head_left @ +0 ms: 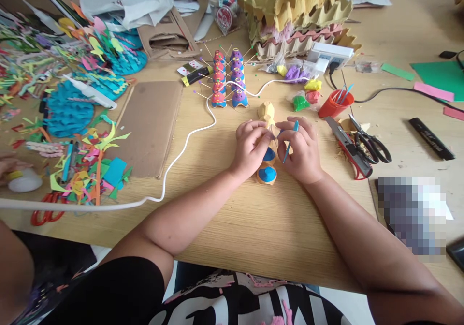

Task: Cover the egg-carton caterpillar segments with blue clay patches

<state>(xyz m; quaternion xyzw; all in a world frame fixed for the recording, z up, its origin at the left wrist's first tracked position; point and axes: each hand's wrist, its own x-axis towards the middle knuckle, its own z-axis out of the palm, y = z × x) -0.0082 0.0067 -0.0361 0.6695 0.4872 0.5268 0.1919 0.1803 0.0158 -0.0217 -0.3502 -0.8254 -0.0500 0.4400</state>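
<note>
Though slim, broad-tipped blue stick (286,153)

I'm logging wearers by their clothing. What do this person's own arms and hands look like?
The left hand and right hand are bare, with no gloves, rings or watches visible. A plain black sleeve ends near the left elbow. The black shirt front carries large pale lettering and pink marks.

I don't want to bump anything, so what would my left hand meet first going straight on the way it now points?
Your left hand would most likely meet your right hand first, the one holding the blue stick, though depth is unclear and something small may sit between them.
</note>
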